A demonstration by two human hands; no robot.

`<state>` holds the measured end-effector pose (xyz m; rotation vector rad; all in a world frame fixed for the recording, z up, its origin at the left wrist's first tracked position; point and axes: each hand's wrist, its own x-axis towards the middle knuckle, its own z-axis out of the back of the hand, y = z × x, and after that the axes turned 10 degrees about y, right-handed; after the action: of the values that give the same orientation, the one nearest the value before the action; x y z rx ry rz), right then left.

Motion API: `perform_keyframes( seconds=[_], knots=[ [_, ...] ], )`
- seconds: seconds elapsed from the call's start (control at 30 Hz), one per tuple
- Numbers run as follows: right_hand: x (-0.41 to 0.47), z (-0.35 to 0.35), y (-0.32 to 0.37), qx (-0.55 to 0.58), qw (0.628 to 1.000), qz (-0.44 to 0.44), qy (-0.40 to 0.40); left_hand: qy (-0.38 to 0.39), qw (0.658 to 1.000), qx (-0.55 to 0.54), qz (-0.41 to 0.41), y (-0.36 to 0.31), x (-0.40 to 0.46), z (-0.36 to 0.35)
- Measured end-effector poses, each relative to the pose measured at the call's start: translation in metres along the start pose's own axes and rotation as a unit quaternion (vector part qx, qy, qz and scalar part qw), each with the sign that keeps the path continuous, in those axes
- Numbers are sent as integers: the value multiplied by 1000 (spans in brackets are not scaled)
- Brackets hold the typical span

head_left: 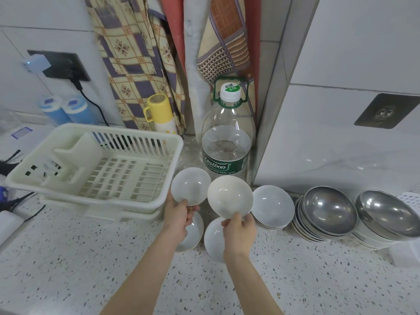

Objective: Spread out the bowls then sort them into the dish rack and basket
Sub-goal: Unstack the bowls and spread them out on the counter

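While both forearms are extended forward over the counter, one white bowl is held up in each hand. The left hand is curled around the near rim of the left bowl, thumb on the inner face, and the bowl is tilted so its inside is presented to the camera. The right hand is pinched on the near rim of the right bowl, which is tilted likewise. The two raised bowls are set just beside each other; whether they touch cannot be told.

Two more white bowls are seen on the counter below the hands, partly hidden by them. A short stack of white bowls is placed to the right, followed by two leaning stacks topped with steel bowls. The dish rack, cream plastic, is positioned to the left. A corner of a white basket is visible at the far right edge.

The counter is of speckled terrazzo. A large water bottle is stood against the tiled wall, with a yellow flask and patterned cloth behind the rack.
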<state>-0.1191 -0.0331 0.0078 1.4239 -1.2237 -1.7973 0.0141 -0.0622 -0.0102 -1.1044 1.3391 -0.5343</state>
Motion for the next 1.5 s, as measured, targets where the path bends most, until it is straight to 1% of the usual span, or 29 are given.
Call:
perform_keyframes(
  seconds=[0.23, 0.47, 0.67, 0.97, 1.07, 1.17, 1.27, 1.5],
  knots=[
    [-29, 29, 6, 61, 997, 37, 12, 43, 999, 5, -23, -3, -28, 4],
    [-55, 41, 14, 129, 990, 58, 22, 91, 996, -16, -19, 9, -70, 16],
    [-78, 28, 8, 140, 990, 15, 13, 106, 994, -34, 4, 21, -104, 53],
    [-109, -20, -10, 153, 988, -38, -12, 97, 995, -7, 24, 23, -120, 145],
    [-116, -31, -17, 163, 985, -41, -31, 100, 994, 9, 37, 22, -117, 169],
    [-124, -35, -27, 153, 986, -22, -64, 125, 990, 45, 55, 24, -115, 182],
    [-134, -32, -43, 118, 988, -15, -94, 148, 984, 68, 72, 30, -117, 186],
    [-151, -23, -84, 53, 990, -31, -129, 183, 972, 111, 101, 43, -123, 183]
  ],
)
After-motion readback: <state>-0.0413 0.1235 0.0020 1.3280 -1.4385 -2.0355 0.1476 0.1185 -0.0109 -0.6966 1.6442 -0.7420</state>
